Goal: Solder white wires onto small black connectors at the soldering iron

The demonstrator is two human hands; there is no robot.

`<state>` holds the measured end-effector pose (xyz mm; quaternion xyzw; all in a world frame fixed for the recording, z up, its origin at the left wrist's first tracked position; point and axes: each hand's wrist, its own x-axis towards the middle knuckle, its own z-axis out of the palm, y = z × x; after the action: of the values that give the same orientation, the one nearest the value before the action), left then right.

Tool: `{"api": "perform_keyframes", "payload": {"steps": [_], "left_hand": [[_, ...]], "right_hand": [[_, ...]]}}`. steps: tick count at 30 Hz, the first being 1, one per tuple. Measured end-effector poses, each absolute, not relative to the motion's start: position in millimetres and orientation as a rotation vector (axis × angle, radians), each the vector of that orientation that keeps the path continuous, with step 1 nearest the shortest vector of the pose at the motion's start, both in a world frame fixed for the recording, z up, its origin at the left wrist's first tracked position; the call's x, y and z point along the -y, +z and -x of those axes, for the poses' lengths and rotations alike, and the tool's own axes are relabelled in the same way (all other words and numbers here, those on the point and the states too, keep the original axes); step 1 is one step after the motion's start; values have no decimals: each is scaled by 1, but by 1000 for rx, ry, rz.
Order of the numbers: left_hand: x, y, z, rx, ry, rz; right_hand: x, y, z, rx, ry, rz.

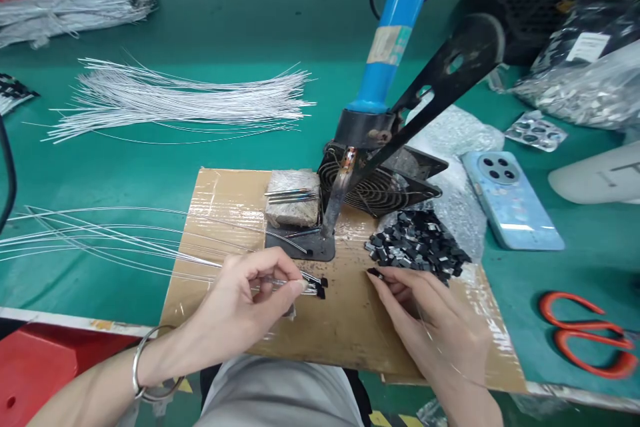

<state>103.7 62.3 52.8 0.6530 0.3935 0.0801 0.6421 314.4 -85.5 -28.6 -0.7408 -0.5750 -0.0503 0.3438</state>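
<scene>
My left hand (260,300) pinches several thin white wires (200,257) that trail off to the left. Small black connector pieces (321,288) sit at their right ends, just past my fingertips. One wire with a black end lies a little higher, over the dark metal base (320,248). Between thumb and forefinger, my right hand (425,320) grips a small black connector piece (375,273). Right behind that hand is a pile of loose black and silver pieces (420,243). A blue soldering iron (380,67) points downward, its metal tip (340,193) above the base.
Cardboard (345,327) covers the work spot. A small fan (385,180) stands behind the iron, beside a pale block (293,213). A wire bundle (185,97) lies on the green table. To the right are a blue phone (515,200), red-handled scissors (590,333) and a white bottle (600,173).
</scene>
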Motion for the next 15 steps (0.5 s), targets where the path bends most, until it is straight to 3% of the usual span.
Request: {"api": "perform_keyframes", "payload": {"steps": [15], "left_hand": [[-61,46,-105,-953,198,-1500]], "right_hand": [[90,-25,-302,1304,64,1948]]}}
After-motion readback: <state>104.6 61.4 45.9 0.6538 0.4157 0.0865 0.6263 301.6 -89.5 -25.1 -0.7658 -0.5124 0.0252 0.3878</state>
